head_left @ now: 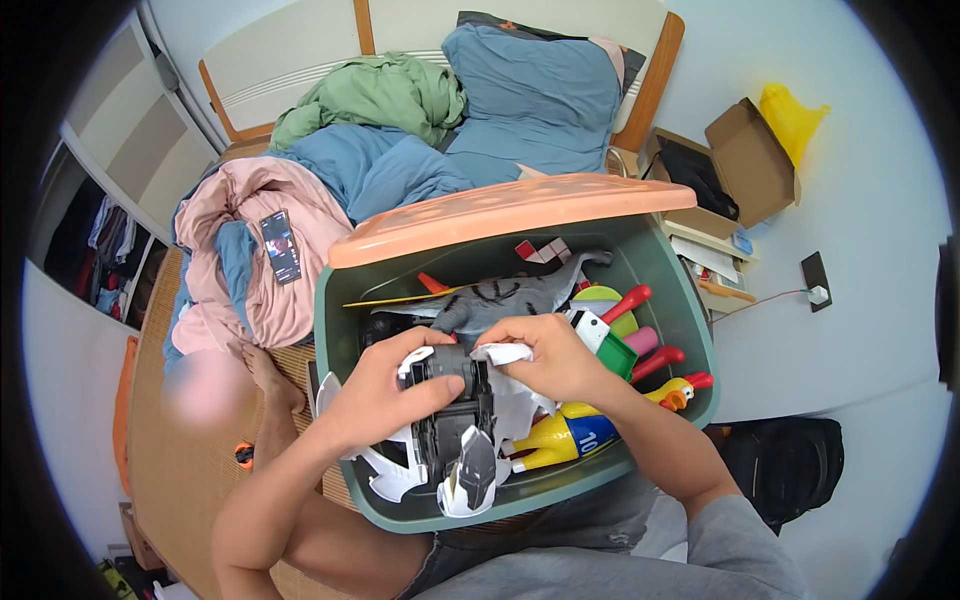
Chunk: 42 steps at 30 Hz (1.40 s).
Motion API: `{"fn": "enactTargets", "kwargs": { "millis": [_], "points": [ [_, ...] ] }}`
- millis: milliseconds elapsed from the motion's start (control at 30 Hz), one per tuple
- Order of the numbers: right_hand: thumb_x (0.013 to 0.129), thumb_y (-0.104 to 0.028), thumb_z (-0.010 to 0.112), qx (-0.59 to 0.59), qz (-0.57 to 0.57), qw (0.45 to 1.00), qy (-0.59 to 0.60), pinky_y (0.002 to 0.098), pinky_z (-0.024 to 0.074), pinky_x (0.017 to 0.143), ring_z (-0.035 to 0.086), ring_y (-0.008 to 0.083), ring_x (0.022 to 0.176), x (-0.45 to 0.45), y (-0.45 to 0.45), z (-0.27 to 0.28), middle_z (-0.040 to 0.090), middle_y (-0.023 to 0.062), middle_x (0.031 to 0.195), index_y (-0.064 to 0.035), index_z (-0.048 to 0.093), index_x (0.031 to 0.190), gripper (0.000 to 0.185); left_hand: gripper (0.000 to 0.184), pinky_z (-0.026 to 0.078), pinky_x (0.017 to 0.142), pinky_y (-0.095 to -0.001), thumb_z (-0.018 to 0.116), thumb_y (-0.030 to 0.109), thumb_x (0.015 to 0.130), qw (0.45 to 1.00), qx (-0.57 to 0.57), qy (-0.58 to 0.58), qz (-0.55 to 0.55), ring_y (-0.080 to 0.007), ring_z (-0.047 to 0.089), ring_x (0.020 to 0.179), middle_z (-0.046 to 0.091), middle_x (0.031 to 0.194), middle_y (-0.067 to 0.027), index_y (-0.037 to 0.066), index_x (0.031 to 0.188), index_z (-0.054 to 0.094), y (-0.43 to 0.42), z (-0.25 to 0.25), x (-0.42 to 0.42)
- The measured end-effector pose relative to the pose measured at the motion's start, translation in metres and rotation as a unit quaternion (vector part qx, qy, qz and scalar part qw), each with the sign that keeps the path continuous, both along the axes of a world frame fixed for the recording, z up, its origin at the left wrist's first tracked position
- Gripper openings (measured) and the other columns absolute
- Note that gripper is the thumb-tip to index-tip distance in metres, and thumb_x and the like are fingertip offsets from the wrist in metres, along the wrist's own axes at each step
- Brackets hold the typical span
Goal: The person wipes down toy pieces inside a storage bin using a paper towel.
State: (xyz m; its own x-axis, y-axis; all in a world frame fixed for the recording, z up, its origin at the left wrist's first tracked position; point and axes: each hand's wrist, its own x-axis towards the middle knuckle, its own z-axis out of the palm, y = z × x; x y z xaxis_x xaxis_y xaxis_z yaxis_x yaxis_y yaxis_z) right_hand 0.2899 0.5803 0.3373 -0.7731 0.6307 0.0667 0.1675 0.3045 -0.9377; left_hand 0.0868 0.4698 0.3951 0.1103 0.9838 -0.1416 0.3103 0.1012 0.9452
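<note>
My left hand [385,395] is closed around a black-and-white toy [452,425] with white wing-like panels, perhaps a toy robot or vehicle. The thumb presses on its dark middle. Beside it, my right hand [552,355] pinches a crumpled white cloth or tissue [503,352] against the toy's upper right side. Both hands are over a green storage bin [540,502] with a raised orange lid [510,212]. Inside lie a grey toy dinosaur [505,298], a yellow toy chicken [550,440] in a blue shirt, and red-handled toys [627,303].
Behind the bin is a bed with blue bedding [530,100] and a green blanket [375,100]. A phone [280,245] lies on pink fabric at the left. To the right are an open cardboard box [755,170] and a black bag [785,465].
</note>
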Motion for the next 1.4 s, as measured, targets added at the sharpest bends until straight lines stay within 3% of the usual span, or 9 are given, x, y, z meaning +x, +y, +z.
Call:
{"fn": "enactTargets", "kwargs": {
  "millis": [233,367,533,667,800,933,1033,1200,1400],
  "points": [
    [0.078,-0.015,0.075,0.014,-0.044,0.999,-0.012,0.0276,0.0499,0.064,0.064,0.0118,0.068,0.000,0.004,-0.002,0.070,0.0092,0.075,-0.0003,0.070,0.088,0.018,0.041,0.046,0.089,-0.0274,0.060,0.022,0.086,0.997,-0.011,-0.071,0.016,-0.0128,0.058,0.099,0.061,0.111,-0.0066,0.000,0.120,0.054,0.002,-0.008,-0.002],
    [0.077,-0.015,0.076,-0.039,-0.064,0.997,-0.036,0.0273,0.0497,0.064,0.064,0.0116,0.068,0.002,0.005,0.013,0.070,0.0092,0.076,0.0005,0.070,0.086,0.019,0.036,0.050,0.082,-0.0264,0.057,0.024,0.094,0.937,-0.119,-0.311,0.109,-0.0096,0.062,0.090,0.065,0.103,-0.0044,0.001,0.121,0.055,0.006,-0.007,-0.003],
    [0.078,-0.008,0.072,-0.099,-0.014,0.995,-0.014,0.0257,0.0515,0.073,0.066,0.0109,0.079,0.005,0.013,-0.001,0.072,0.0097,0.090,-0.0007,0.070,0.105,0.029,0.038,0.053,0.076,-0.0291,0.054,0.033,0.095,0.871,-0.209,-0.398,0.197,-0.0128,0.063,0.084,0.065,0.098,-0.0054,0.002,0.116,0.057,0.011,-0.026,-0.012],
    [0.081,-0.004,0.069,-0.077,-0.089,0.992,0.053,0.0252,0.0509,0.069,0.063,0.0079,0.077,0.008,0.017,0.009,0.071,0.0061,0.088,0.0011,0.069,0.103,0.023,0.036,0.052,0.075,-0.0289,0.052,0.033,0.095,0.869,-0.188,-0.404,0.214,-0.0126,0.062,0.083,0.064,0.098,-0.0051,0.003,0.114,0.058,0.012,-0.023,-0.008],
    [0.081,-0.004,0.071,-0.010,-0.159,0.976,0.145,0.0246,0.0497,0.069,0.063,0.0097,0.077,0.010,0.007,0.016,0.070,0.0070,0.087,0.0022,0.068,0.099,0.019,0.030,0.043,0.077,-0.0227,0.052,0.027,0.097,0.968,-0.017,-0.199,0.152,-0.0069,0.053,0.084,0.059,0.097,0.0010,0.004,0.116,0.056,0.009,-0.016,0.002],
    [0.077,-0.004,0.075,0.120,-0.093,0.964,0.218,0.0264,0.0490,0.073,0.064,0.0154,0.083,0.008,-0.002,0.020,0.067,0.0097,0.092,-0.0009,0.069,0.098,0.022,0.029,0.045,0.076,-0.0270,0.052,0.026,0.098,0.987,0.101,-0.027,0.125,-0.0112,0.054,0.083,0.060,0.090,-0.0062,0.002,0.112,0.055,0.003,-0.023,0.011],
    [0.074,-0.007,0.080,0.141,-0.024,0.968,0.205,0.0288,0.0490,0.072,0.064,0.0185,0.081,0.003,-0.011,0.023,0.066,0.0082,0.088,-0.0024,0.069,0.093,0.023,0.029,0.043,0.082,-0.0250,0.043,0.024,0.101,0.993,0.081,0.038,0.082,-0.0089,0.052,0.090,0.059,0.101,-0.0039,0.000,0.113,0.055,0.001,-0.020,0.011],
    [0.078,-0.014,0.078,0.102,-0.048,0.982,0.150,0.0281,0.0479,0.068,0.061,0.0177,0.076,-0.001,-0.015,0.013,0.063,0.0068,0.086,-0.0028,0.065,0.088,0.020,0.032,0.043,0.060,-0.0342,0.047,0.029,0.100,0.978,0.160,0.088,0.104,-0.0238,0.055,0.062,0.058,0.073,-0.0149,-0.002,0.105,0.055,0.001,-0.025,0.025],
    [0.079,-0.017,0.078,0.091,-0.029,0.981,0.166,0.0299,0.0487,0.070,0.061,0.0187,0.077,-0.002,-0.013,0.013,0.062,0.0078,0.086,-0.0025,0.063,0.089,0.023,0.034,0.043,0.058,-0.0366,0.046,0.030,0.100,0.985,0.100,0.109,0.094,-0.0282,0.058,0.062,0.059,0.075,-0.0196,-0.003,0.106,0.054,0.002,-0.019,0.027]
  ]
}}
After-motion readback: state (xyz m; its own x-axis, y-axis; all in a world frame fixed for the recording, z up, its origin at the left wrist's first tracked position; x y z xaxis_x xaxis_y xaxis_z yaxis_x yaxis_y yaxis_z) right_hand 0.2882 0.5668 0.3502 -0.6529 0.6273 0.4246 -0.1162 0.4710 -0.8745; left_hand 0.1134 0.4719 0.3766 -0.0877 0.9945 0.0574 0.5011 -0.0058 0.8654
